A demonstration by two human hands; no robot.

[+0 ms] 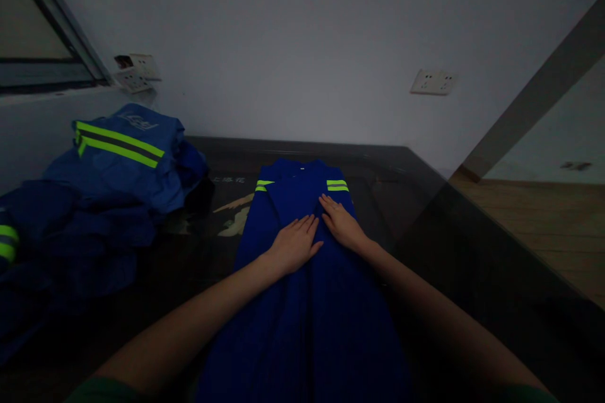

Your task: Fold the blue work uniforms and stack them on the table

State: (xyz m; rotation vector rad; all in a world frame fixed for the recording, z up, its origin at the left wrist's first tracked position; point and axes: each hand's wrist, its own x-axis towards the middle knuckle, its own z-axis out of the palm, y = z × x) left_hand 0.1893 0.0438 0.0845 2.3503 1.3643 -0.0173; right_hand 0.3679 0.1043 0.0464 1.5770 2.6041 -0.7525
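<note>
A dark blue work jacket (288,201) lies lengthwise on the dark table, its collar toward the wall. Yellow-green reflective bands cross it near both shoulders, and its sides look folded inward. My left hand (295,244) lies flat on the middle of the jacket, fingers stretched out. Just to the right and slightly farther up, my right hand (341,220) rests on the cloth with its fingers extended. Neither hand grips anything. The lower end of the jacket fades into shadow at the bottom of the view.
Crumpled blue work clothes (127,164) with reflective stripes are heaped on the left. The dark glossy table (425,201) meets a white wall (293,44) bearing a wall socket (432,82). More sockets (137,75) sit near the window (38,25). Wooden flooring (543,220) shows at right.
</note>
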